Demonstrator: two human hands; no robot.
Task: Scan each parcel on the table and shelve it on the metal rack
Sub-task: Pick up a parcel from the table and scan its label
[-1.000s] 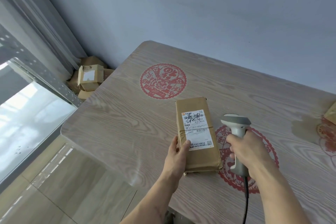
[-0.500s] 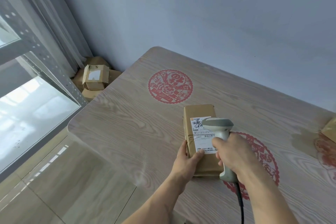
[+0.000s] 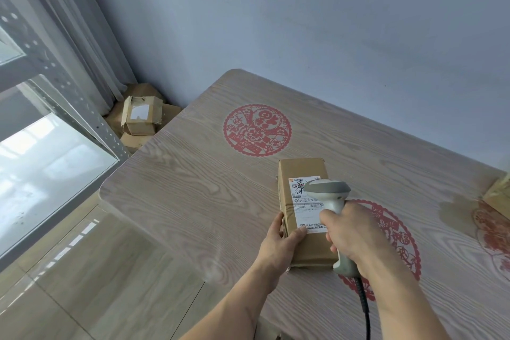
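**Parcel under scanner, tabletop**

Left hand (image 3: 278,246): fingers (image 3: 299,232) curled over the near left edge of the parcel (image 3: 303,218), thumb laid on its top face. Right hand (image 3: 356,232): fingers wrapped round the handle of the scanner (image 3: 329,196), a smooth grey plastic pistol shape with a black cord; its head is held over the white printed label (image 3: 309,214). Parcel: oblong brown cardboard box, taped, lying flat on the pale wood-grain tabletop (image 3: 193,196). Round red paper-cut motif (image 3: 257,130) noted beyond it. Perforated grey metal rack (image 3: 55,74) at left; crumpled cardboard boxes (image 3: 140,119) on the floor by the wall.
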